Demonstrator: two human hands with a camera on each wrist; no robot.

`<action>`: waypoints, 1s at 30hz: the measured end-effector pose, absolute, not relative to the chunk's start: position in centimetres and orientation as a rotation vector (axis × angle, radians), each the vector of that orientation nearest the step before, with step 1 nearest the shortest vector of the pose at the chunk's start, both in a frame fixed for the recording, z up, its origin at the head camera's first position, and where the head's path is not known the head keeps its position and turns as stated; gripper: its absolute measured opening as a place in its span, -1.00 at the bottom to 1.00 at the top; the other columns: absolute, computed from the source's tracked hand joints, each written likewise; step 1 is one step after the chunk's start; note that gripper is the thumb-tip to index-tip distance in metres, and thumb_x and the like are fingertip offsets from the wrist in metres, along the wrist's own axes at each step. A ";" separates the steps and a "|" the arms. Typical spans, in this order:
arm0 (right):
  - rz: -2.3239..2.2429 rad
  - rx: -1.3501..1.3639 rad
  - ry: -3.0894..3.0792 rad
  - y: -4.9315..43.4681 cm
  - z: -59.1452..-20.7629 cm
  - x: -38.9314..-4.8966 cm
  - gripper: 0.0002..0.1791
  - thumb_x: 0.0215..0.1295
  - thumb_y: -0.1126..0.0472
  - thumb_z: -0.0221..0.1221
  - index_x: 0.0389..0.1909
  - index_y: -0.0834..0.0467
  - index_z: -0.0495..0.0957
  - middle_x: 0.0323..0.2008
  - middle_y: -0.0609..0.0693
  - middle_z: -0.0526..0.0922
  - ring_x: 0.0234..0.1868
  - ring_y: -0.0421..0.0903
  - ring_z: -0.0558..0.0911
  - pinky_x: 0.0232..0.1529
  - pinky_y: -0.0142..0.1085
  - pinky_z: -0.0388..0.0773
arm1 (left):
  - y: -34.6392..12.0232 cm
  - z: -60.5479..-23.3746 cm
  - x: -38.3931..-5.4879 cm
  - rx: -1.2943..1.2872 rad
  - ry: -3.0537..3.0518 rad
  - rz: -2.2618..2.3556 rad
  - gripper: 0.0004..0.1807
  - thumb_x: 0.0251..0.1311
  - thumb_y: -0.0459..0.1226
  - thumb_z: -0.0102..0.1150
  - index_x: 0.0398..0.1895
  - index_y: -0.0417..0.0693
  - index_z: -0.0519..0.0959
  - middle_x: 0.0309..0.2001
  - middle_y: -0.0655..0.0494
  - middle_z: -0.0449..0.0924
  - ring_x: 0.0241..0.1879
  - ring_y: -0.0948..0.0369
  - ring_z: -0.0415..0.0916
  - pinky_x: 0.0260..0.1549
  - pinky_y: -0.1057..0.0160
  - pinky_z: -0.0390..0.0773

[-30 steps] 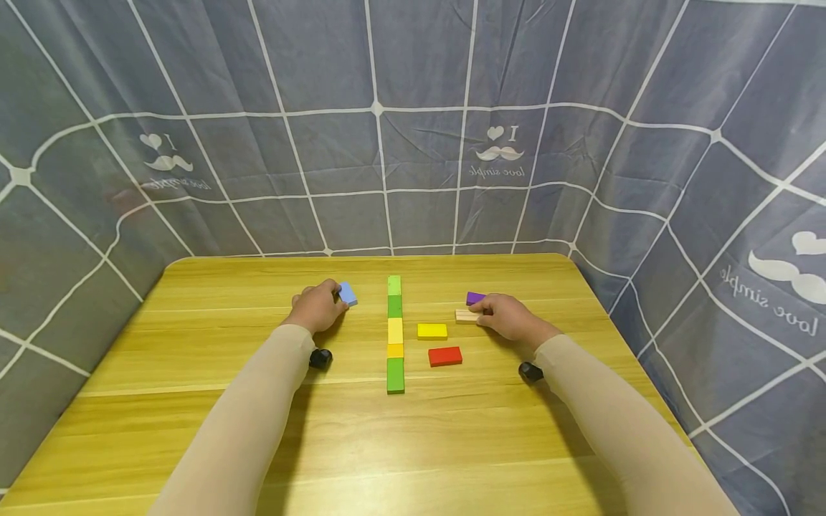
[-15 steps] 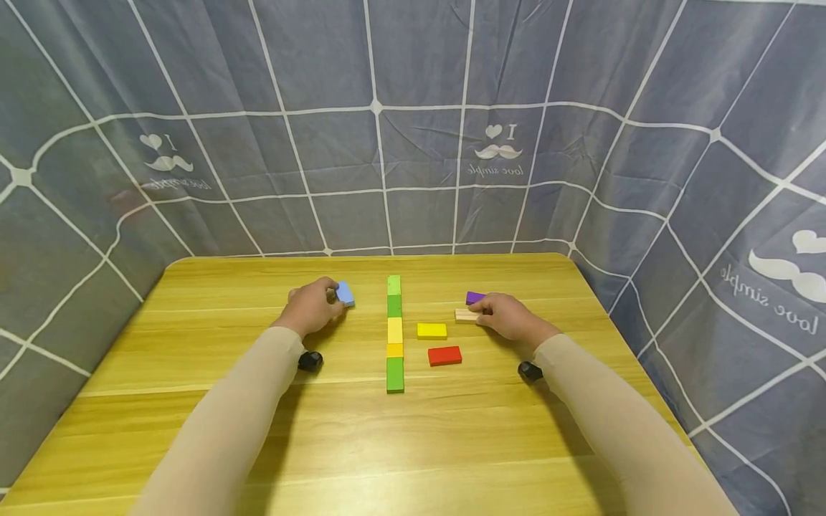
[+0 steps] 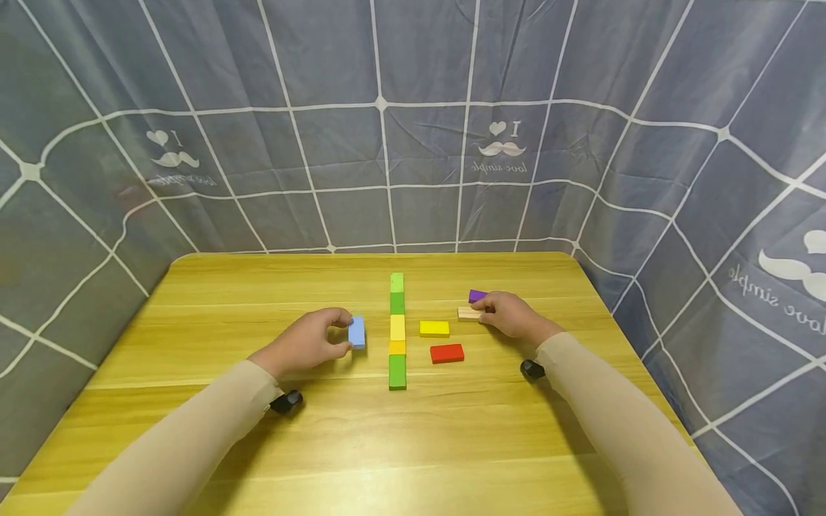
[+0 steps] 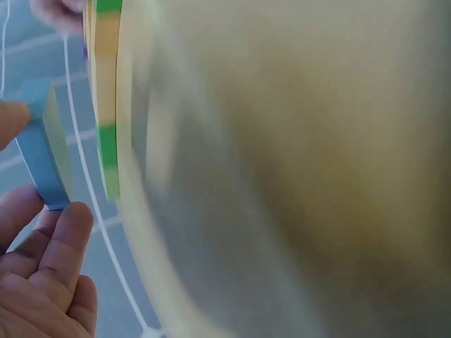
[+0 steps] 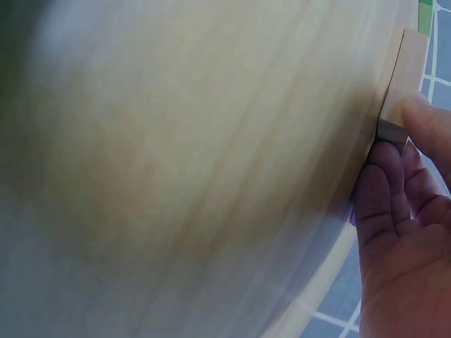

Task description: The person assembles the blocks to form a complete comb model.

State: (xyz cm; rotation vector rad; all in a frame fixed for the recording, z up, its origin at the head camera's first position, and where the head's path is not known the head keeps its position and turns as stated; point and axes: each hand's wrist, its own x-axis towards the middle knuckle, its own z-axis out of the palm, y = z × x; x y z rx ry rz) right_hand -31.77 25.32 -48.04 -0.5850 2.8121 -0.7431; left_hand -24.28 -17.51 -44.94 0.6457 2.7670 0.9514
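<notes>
In the head view, pinched a light blue block [image 3: 358, 333] with the left hand [image 3: 300, 347], at its right side, with thumb and index finger parted by just the block's length. Had a straight row of green and yellow blocks [image 3: 397, 327] right of that hand, apart from it. Gripped one end of a bare-wood block [image 3: 467, 314] at the fingertips of the right hand [image 3: 514, 317], with a purple block [image 3: 477, 295] just beyond, and a yellow block [image 3: 434, 329] and a red block [image 3: 447, 353] farther to that hand's left. In the left wrist view, held the light blue block between thumb and fingertips, raised off the tabletop [image 4: 282, 105]. In the right wrist view, pressed the thumb on the bare-wood block, with fingers curled against its end, down at the tabletop.
</notes>
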 end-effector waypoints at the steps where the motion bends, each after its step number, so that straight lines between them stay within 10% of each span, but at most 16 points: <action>1: -0.736 -0.588 2.816 25.3 -48.0 -31.7 -0.60 0.53 0.23 0.22 0.31 0.19 0.64 0.26 0.23 0.66 0.24 0.13 0.61 0.24 0.03 0.55 | -17.4 -45.0 -23.7 0.676 2.764 0.950 -0.55 0.32 -0.17 0.39 0.20 -0.15 0.57 0.23 -0.09 0.65 0.31 -0.10 0.56 0.32 -0.17 0.53; 17: -0.738 -0.543 2.803 25.2 -47.9 -31.7 -0.59 0.55 0.22 0.21 0.34 0.15 0.62 0.31 0.21 0.64 0.36 0.17 0.56 0.30 0.05 0.52 | -14.4 -47.1 -17.5 0.976 2.629 0.871 -0.62 0.19 -0.20 0.48 0.03 -0.09 0.62 0.11 0.15 0.64 0.10 0.19 0.59 0.21 0.08 0.61; 30: -0.743 -0.552 2.794 24.9 -47.5 -31.3 -0.60 0.55 0.24 0.21 0.33 0.19 0.62 0.27 0.21 0.65 0.01 -0.02 0.56 0.02 -0.15 0.48 | -12.7 -47.0 -15.7 1.072 2.650 0.744 -0.59 0.12 -0.13 0.52 0.00 -0.03 0.64 0.02 0.23 0.68 0.02 0.29 0.59 0.16 0.17 0.63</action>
